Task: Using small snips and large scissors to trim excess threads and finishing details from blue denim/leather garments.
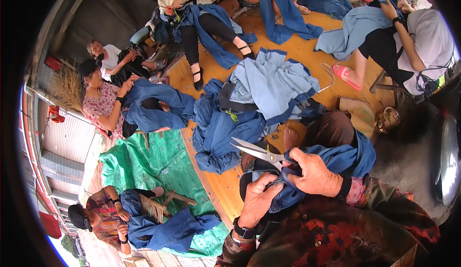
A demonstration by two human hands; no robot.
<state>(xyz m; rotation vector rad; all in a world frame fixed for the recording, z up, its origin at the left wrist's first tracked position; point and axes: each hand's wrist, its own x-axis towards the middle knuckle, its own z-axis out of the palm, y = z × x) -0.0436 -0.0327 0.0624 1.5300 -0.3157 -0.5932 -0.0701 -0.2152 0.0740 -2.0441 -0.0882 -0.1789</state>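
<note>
My right hand point(314, 173) grips a pair of scissors point(261, 152) by the handles, the blades parted and pointing up and to the left. Just below the blades, my left hand point(261, 197) pinches a fold of a blue denim garment point(288, 197). That denim lies across my lap, and more of it point(357, 154) drapes over my knee. Whether the blades touch the cloth I cannot tell. In front of me a pile of denim garments point(223, 127) rests on the orange-brown board, with a light-blue piece point(269, 84) on top.
Several people sit around with denim on their laps, one point(105, 209) at the lower left, another point(103, 96) beyond. A green tarp point(139, 163) covers the ground left of the board point(218, 183). At the right are a small metal pot point(388, 119) and a pink shoe point(346, 76).
</note>
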